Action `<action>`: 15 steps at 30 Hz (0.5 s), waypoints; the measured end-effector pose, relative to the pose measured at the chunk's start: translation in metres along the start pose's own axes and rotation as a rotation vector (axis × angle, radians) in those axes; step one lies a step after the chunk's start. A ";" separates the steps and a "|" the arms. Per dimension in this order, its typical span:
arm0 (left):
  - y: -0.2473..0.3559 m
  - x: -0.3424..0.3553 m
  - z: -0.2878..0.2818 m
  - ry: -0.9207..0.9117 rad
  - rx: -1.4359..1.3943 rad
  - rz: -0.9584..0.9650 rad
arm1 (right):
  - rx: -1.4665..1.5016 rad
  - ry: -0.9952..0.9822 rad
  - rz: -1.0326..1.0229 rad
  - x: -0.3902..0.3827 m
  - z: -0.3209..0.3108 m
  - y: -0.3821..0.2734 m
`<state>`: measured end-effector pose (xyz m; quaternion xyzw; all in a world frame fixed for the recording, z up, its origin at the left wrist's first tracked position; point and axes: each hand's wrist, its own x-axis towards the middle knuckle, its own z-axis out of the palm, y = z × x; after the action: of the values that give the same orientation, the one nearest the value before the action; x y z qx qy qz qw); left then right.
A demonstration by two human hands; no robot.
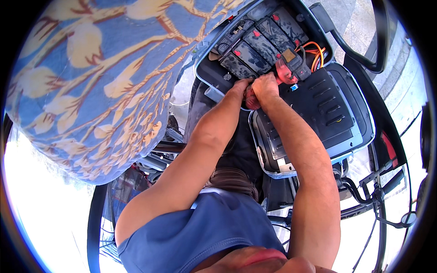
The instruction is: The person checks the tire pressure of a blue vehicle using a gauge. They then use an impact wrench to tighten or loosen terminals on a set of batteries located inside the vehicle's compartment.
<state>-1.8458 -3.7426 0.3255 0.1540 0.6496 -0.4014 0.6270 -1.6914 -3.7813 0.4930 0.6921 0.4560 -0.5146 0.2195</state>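
Note:
Both my hands meet at the near edge of an open grey case. Inside it, several dusty dark batteries with red terminal caps lie in a slanting row. My left hand is closed at the near end of this row, its fingertips mostly hidden. Pressed against it is my right hand, its fingers curled closed. What they grip does not show clearly. A reddish bundle hangs just under them. To the right of my right hand sits a red-and-grey device.
Orange cables loop at the case's right side. The case's black ribbed lid lies folded open toward me. A seat or cushion in blue leaf-patterned cloth fills the left. A mirror arm and handlebar stand at the right.

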 end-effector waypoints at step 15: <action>0.007 0.015 -0.016 -0.068 0.037 -0.104 | 0.003 0.003 -0.020 0.007 0.006 -0.008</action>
<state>-1.8537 -3.7313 0.3076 0.1181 0.6275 -0.4505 0.6240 -1.7004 -3.7792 0.4861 0.6887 0.4624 -0.5164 0.2125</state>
